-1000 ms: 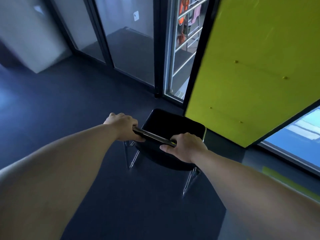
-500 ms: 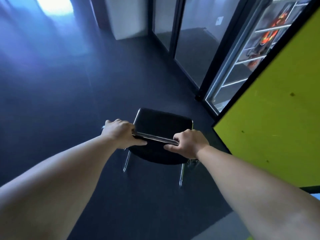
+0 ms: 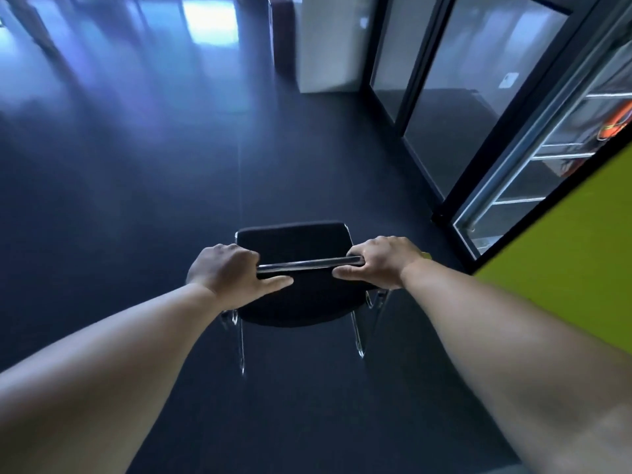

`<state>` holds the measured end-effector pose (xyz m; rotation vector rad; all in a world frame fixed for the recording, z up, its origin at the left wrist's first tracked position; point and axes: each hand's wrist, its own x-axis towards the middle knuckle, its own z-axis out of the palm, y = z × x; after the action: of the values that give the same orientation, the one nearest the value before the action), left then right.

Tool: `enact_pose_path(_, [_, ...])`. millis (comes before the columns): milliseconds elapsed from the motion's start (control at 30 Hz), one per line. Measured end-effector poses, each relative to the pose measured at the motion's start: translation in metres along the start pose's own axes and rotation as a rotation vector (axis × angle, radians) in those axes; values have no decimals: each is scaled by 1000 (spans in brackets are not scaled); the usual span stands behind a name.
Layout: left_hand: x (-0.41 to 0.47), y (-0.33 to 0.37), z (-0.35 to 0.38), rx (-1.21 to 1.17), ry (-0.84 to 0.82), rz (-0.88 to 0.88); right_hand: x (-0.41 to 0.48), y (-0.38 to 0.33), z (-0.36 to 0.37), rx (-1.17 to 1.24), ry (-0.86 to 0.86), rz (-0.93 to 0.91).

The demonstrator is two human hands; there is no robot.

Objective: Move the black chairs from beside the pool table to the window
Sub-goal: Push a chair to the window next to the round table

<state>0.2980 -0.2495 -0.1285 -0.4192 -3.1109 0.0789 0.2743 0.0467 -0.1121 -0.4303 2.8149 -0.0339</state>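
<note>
On dark floor [image 3: 136, 200], mid-room: black chair [image 3: 294, 241], two-handed hold.
Left hand [image 3: 225, 273] curled round backrest top edge [image 3: 307, 263], thumb along it; chair upright between the arms, seat facing away; right hand [image 3: 379, 261] grips the other end likewise. Glass doors [image 3: 444, 97], yellow-green panel [image 3: 564, 268] at right. Legs lifted or dragging: cannot tell. Judged the carrying step; next, steer to the window, set down square.

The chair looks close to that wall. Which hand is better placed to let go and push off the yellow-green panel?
Probably the right hand: it grips the black chair by the backrest end nearest the yellow-green panel. The left hand holds the far end, away from it.
</note>
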Motion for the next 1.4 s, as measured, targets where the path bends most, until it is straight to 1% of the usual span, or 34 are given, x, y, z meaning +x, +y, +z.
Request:
enact_pose_path(67, [2,-4,4,18,81,-6,13,6,-1,33,-11,-24])
enact_pose_path(133, [10,-7,5,11,111,-14,24,14,1,49,18,-40])
enact_pose_path(233, [29,-7,6,-30,111,-54,47,28,-5,10,46,-86])
enact_pose_path(400, [66,-6,2,-83,119,-89,92,49,-26,-7,-23,-197])
enact_pose_path(500, [82,-11,3,-93,102,-118,116,53,-37,-113,-30,-297])
enact_pose_path(567, [94,-14,3,-99,90,-166,133,57,-46,-159,-41,-270])
enact_pose_path(633, [106,-17,2,-109,82,-205,145,60,-48,-121,-29,-157])
enact_pose_path(700, [117,-23,2,-110,88,-227,159,61,-47,-84,-22,-113])
enact_pose_path(833, [141,-40,2,-113,85,-237,198,61,-54,21,-46,-153])
enact_pose_path(967, [175,-57,2,-117,94,-236,242,65,-67,-14,-24,-212])
enact_pose_path(1067, [205,-75,5,-108,104,-245,281,67,-77,-23,-42,-211])
enact_pose_path(1167, [241,-99,7,-85,100,-264,323,67,-90,-44,-15,-219])
enact_pose_path(1267, [286,-135,9,-71,91,-263,375,62,-106,-55,20,-241])
enact_pose_path(1400, [334,-177,11,-66,83,-252,432,52,-125,-67,23,-256])
